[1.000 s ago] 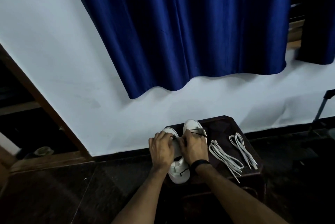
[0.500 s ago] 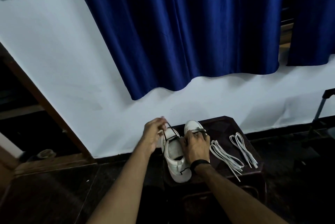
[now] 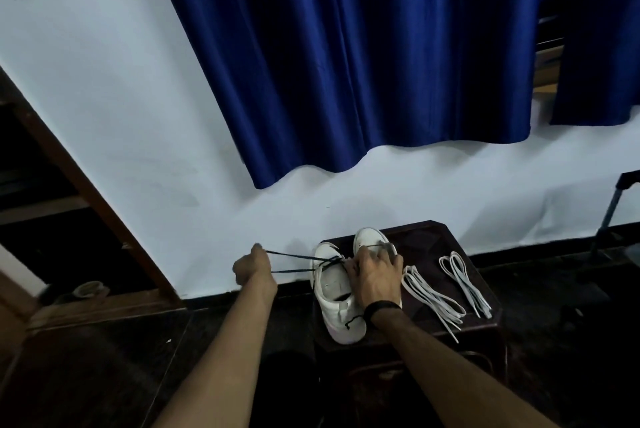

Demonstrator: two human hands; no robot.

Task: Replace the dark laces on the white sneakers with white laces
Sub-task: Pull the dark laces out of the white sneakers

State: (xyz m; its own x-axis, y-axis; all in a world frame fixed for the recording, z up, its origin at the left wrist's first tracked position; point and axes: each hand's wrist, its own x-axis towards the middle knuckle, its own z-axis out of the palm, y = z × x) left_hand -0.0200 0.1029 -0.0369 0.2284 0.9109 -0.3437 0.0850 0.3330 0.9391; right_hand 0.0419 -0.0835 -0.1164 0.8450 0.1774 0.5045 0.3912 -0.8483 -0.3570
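Fingers [image 3: 258, 251] of the left hand [image 3: 251, 268] are curled round the dark lace [image 3: 294, 257], pinching it and drawing two strands out taut to the left of the near sneaker [image 3: 337, 292], which lies on the dark desk [image 3: 426, 240] beside its pair, the far sneaker [image 3: 369, 237]. The right hand [image 3: 375, 275] rests over both shoes with its fingers loosely spread, pressing them down. To do this step well, I would keep that pressure firm so the shoe does not slide toward the pull, and draw the lace in line with the eyelet it leaves, one crossing at a time, so it does not bind. Two bundles of white laces [image 3: 431, 296] lie just right of the shoes on the desk, apart from each other, untouched. Hard to make out: which eyelets are already freed, since the right hand covers much of the lacing; the far sneaker's lace shows only as a thin line at the fingertips. A loose dark end lies near the heel. The scene is dim, and the desk's lower part fades into shadow.
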